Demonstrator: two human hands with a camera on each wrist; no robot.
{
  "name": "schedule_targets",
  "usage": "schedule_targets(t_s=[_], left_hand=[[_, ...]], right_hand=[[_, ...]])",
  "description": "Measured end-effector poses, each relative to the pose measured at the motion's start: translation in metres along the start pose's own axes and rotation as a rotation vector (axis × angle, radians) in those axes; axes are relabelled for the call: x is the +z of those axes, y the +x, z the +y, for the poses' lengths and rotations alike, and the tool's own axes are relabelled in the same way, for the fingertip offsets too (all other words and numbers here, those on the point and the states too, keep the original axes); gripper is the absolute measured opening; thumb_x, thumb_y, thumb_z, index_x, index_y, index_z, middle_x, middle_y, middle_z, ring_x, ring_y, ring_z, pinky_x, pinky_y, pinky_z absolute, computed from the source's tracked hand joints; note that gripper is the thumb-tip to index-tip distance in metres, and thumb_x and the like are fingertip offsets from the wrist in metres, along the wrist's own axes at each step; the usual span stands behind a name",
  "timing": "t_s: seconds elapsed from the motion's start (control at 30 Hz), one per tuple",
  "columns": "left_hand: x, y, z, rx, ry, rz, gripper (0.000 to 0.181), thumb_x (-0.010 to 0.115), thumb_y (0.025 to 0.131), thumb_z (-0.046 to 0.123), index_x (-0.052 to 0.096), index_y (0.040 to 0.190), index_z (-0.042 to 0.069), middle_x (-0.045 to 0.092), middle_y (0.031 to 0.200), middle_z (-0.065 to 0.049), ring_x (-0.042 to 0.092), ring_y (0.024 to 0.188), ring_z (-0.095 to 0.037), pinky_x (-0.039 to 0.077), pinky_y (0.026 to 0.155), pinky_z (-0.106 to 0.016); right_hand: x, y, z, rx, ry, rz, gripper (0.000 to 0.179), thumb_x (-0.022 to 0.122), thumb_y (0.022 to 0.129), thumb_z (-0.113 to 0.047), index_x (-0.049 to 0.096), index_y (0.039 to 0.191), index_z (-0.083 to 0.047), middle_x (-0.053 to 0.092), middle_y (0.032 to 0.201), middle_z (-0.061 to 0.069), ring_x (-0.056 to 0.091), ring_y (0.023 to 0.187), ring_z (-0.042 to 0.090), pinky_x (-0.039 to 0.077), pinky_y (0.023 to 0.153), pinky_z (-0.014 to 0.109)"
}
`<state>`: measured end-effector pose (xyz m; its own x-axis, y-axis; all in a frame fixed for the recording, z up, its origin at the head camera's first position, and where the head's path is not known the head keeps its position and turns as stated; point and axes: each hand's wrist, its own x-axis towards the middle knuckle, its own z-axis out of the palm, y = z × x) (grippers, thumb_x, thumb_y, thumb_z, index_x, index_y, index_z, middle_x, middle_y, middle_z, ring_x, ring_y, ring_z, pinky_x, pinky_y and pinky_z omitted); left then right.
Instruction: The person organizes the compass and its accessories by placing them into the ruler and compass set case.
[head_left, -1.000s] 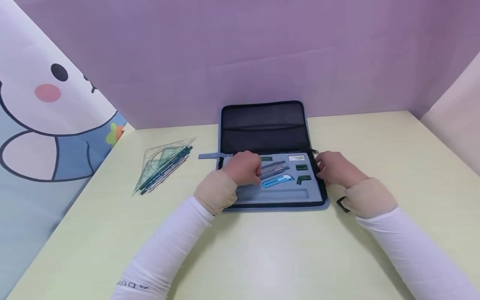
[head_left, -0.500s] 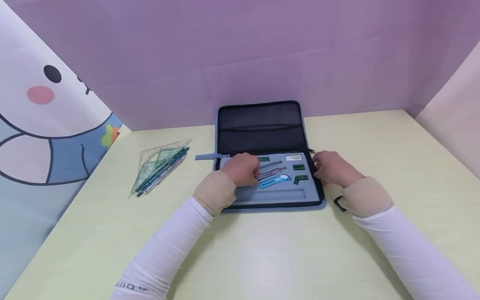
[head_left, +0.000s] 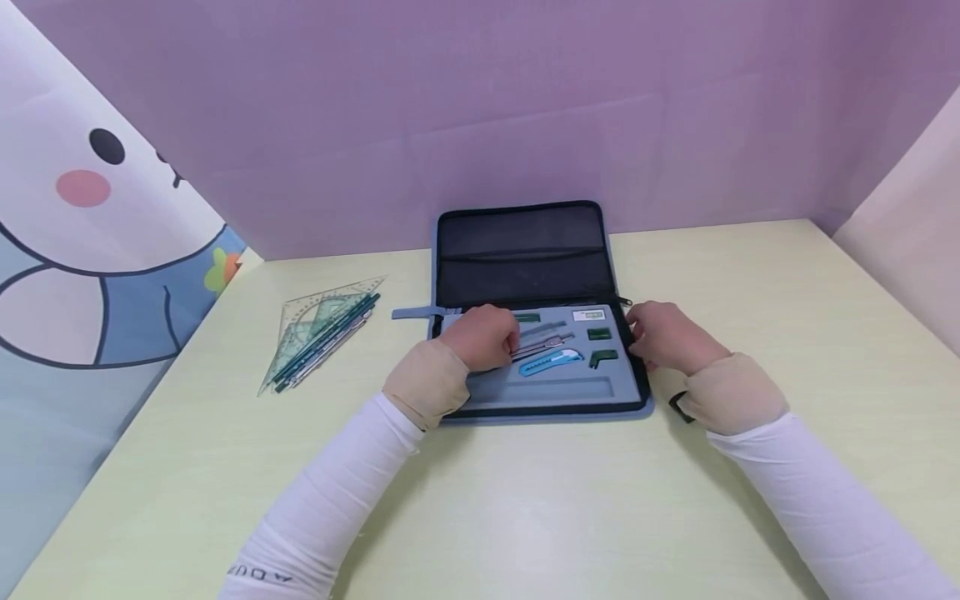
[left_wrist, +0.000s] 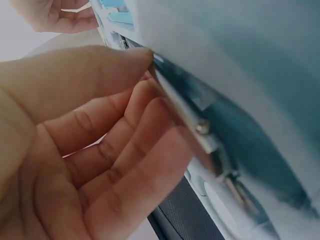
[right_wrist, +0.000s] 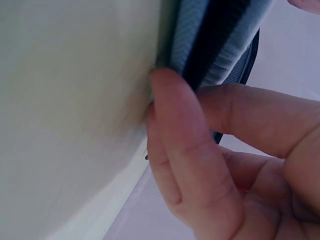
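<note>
An open zip case lies on the table, its grey-blue insert facing up and its dark lid raised at the back. My left hand is over the insert's left part, pinching a metal drawing compass between thumb and fingers. In the left wrist view the compass shows a small screw and a thin tip, close over the insert. Just in front of it lies a blue craft knife. My right hand grips the case's right edge, thumb on top and fingertips low against the side.
A white eraser, a green sharpener and a green angled piece sit in the insert's right part. Left of the case, a bundle of pencils rests on clear set squares. A purple sheet stands behind the table.
The head view has shifted slightly. The compass has moved a little and shows more distinctly below the long slot. My right hand keeps its grip on the case edge.
</note>
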<state>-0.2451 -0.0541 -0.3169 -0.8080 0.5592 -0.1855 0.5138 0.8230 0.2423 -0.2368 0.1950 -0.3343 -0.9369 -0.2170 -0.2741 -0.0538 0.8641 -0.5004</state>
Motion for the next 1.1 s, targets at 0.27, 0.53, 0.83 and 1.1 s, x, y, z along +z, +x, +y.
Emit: schedule_targets(t_s=[0.27,0.53,0.83,1.1], left_hand=[[0.0006,-0.0008,0.0007,-0.008,-0.001,0.022,0.013,0.066,0.081,-0.001,0.072,0.090,0.009,0.067,0.089,-0.002,0.058,0.079,-0.017,0.050,0.074,-0.027],[0.0026,-0.0004,0.0027,-0.035,0.010,0.040,0.013,0.065,0.082,-0.002,0.072,0.086,0.009,0.067,0.087,-0.003,0.057,0.077,-0.018,0.050,0.072,-0.028],[0.0033,-0.0008,0.0073,-0.085,-0.004,0.029,0.015,0.063,0.085,0.000,0.073,0.090,0.010,0.068,0.091,-0.002,0.056,0.076,-0.017,0.050,0.068,-0.027],[0.0055,-0.0004,0.0046,-0.058,-0.013,0.077,0.015,0.063,0.084,0.000,0.074,0.087,0.010,0.069,0.091,-0.002,0.058,0.077,-0.017,0.051,0.070,-0.027]], right_hand=[[0.0003,-0.0005,-0.0010,0.003,-0.003,-0.003,0.043,0.056,0.086,0.007,0.041,0.123,0.022,0.054,0.105,0.034,0.064,0.077,0.028,0.056,0.060,0.029],[0.0007,-0.0005,-0.0016,0.010,-0.010,-0.001,0.043,0.056,0.086,0.006,0.042,0.124,0.021,0.054,0.105,0.032,0.064,0.074,0.025,0.056,0.060,0.029],[0.0006,-0.0003,-0.0024,0.008,-0.020,0.001,0.042,0.057,0.086,0.006,0.043,0.123,0.021,0.055,0.104,0.031,0.064,0.073,0.025,0.056,0.060,0.029],[0.0004,-0.0002,0.0008,-0.015,-0.030,0.011,0.042,0.057,0.085,0.006,0.043,0.121,0.022,0.054,0.104,0.034,0.064,0.067,0.021,0.055,0.058,0.029]])
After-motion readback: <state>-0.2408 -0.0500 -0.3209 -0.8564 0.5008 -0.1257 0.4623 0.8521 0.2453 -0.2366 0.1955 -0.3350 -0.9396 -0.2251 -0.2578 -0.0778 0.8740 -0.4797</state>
